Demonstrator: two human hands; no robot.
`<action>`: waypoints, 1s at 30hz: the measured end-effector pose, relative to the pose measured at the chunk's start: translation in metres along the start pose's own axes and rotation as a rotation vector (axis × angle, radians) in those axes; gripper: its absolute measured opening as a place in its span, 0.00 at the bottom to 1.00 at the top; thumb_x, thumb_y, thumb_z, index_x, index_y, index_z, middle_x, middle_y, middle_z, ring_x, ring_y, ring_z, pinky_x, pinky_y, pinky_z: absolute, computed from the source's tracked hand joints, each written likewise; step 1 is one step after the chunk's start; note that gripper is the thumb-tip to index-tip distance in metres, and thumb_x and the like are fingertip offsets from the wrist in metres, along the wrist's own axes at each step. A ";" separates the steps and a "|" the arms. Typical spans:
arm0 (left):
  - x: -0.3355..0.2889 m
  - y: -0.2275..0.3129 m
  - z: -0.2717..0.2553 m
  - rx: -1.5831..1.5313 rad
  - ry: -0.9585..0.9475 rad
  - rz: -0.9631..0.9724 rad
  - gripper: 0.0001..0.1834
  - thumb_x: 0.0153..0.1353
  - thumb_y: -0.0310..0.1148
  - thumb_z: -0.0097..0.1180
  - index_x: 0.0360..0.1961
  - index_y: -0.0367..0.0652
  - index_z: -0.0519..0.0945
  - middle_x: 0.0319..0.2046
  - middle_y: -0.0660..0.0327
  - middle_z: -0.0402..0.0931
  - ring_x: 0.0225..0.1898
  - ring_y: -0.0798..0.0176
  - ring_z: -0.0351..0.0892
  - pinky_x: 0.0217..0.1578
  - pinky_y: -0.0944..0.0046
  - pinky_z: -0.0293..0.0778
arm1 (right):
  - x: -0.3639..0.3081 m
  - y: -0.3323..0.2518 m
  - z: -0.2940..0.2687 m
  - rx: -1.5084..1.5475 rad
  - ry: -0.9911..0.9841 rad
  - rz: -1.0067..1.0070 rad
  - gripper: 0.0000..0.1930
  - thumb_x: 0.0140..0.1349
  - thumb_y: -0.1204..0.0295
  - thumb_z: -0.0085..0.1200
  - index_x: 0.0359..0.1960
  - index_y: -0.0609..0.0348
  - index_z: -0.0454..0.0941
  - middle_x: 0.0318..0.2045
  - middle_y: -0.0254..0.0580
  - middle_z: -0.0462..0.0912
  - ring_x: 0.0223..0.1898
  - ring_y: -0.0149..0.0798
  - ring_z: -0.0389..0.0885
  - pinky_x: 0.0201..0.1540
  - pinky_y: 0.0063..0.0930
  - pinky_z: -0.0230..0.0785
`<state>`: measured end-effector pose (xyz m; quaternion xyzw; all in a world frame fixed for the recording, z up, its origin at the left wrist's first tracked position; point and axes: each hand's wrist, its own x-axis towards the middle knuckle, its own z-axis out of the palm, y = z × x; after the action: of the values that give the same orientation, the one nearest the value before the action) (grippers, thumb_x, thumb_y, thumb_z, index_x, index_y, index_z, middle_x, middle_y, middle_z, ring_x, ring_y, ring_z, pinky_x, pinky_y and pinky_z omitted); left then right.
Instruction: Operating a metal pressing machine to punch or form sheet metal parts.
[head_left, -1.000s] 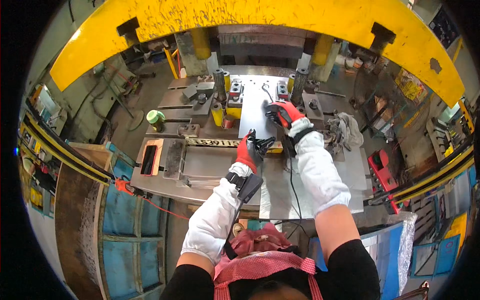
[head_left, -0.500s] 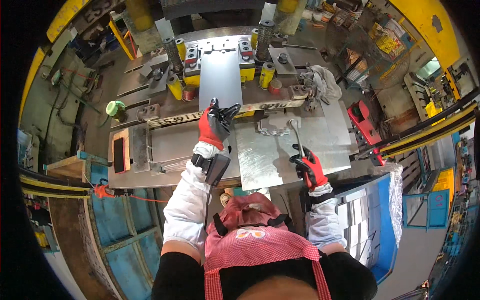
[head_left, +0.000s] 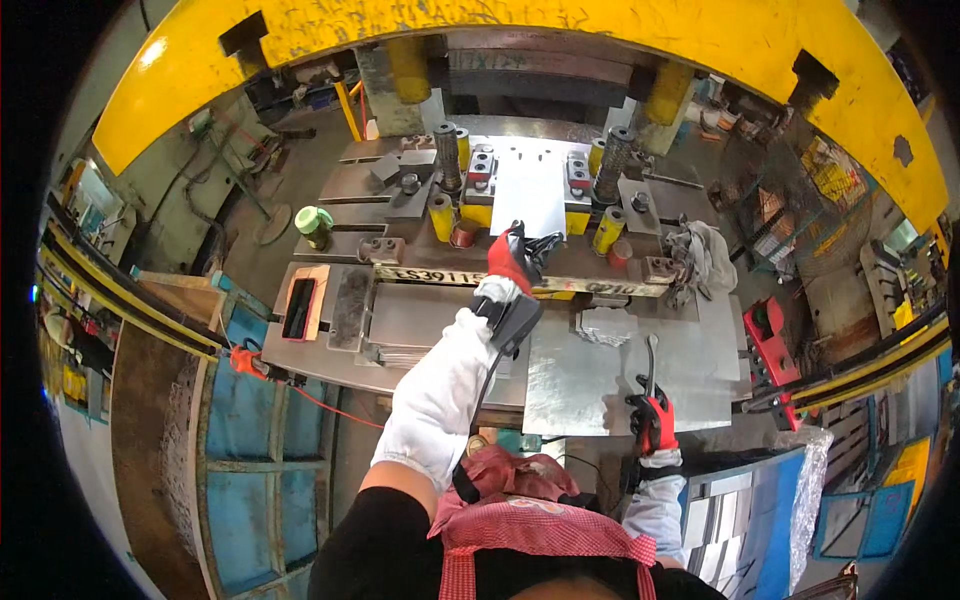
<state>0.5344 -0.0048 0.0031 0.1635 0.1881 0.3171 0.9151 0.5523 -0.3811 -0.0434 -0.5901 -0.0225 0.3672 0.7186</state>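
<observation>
My left hand (head_left: 522, 258), in a red and black glove, is at the near edge of a pale flat metal sheet (head_left: 528, 190). Its thumb and fingers appear to grip that edge, though the contact is partly hidden. The sheet lies in a press die between yellow blocks and two coiled guide posts. Lower right, my right hand (head_left: 652, 418), gloved alike, is closed around a thin metal rod tool with a rounded end (head_left: 653, 352). That tool points away from me above a wide shiny plate (head_left: 575, 375). Small cut metal pieces (head_left: 605, 325) lie stacked on the plate.
A yellow press frame (head_left: 520, 18) arches overhead. A stack of sheets (head_left: 420, 320) and a phone-like dark slab (head_left: 299, 308) lie left; a green-lidded bottle (head_left: 314, 226) stands behind. Grey rags (head_left: 703, 255) and a red device (head_left: 770, 345) are right. A blue bin (head_left: 775, 510) stands lower right.
The view has shifted, with more of the yellow frame showing. My left hand has pushed the sheet a little farther into the die. My right hand still holds the rod tool.
</observation>
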 end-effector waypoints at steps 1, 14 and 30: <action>0.017 -0.002 0.001 -0.050 0.023 -0.071 0.21 0.64 0.37 0.41 0.48 0.28 0.65 0.43 0.40 0.71 0.42 0.41 0.75 0.43 0.50 0.76 | -0.004 0.004 -0.007 -0.025 0.025 -0.036 0.22 0.55 0.73 0.50 0.54 0.57 0.66 0.19 0.37 0.76 0.10 0.24 0.64 0.11 0.18 0.54; -0.021 0.024 -0.015 -0.013 -0.256 -0.124 0.26 0.64 0.42 0.40 0.56 0.34 0.58 0.52 0.41 0.64 0.53 0.39 0.65 0.54 0.51 0.66 | -0.018 -0.003 -0.013 0.019 0.176 -0.070 0.20 0.54 0.72 0.49 0.50 0.61 0.67 0.20 0.45 0.77 0.11 0.34 0.68 0.12 0.24 0.59; -0.270 0.041 -0.236 1.998 0.701 0.643 0.34 0.49 0.34 0.56 0.60 0.51 0.61 0.63 0.52 0.51 0.62 0.47 0.52 0.59 0.50 0.54 | 0.028 0.042 -0.068 0.186 0.015 -0.062 0.14 0.57 0.67 0.50 0.44 0.47 0.64 0.16 0.32 0.66 0.13 0.31 0.66 0.14 0.25 0.61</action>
<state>0.2111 -0.1051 -0.1214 0.7709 0.5571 0.2742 0.1420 0.5833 -0.4201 -0.1118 -0.5226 -0.0010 0.3407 0.7816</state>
